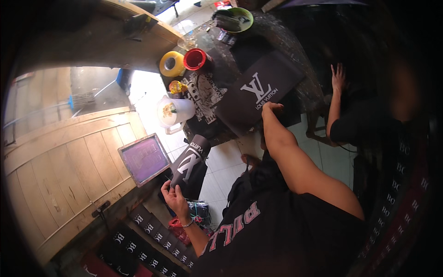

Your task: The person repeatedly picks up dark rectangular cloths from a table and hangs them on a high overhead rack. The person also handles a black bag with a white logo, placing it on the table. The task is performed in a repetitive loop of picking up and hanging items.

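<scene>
My left hand (176, 200) pinches the lower end of a curled dark sheet (193, 159), which bears a white printed logo and writing. Under that sheet is more black material (199, 180), partly hidden. At the near edge of a flat dark sheet (238, 107) with the same kind of print, my right hand (271, 106) grips the border, some of its fingers out of sight. This second sheet lies over a dark worktable (283, 38), partly covering a black piece with a white cartoon print (204, 93).
Beside the sheets stand a white pitcher (178, 110), a red tin (195, 59), a yellow tape roll (172, 64) and a green bowl (245, 19). A purple framed screen (145, 159) leans by a wooden door (79, 155). Printed pieces (148, 239) lie lower left. Another person's hand (338, 78) is right.
</scene>
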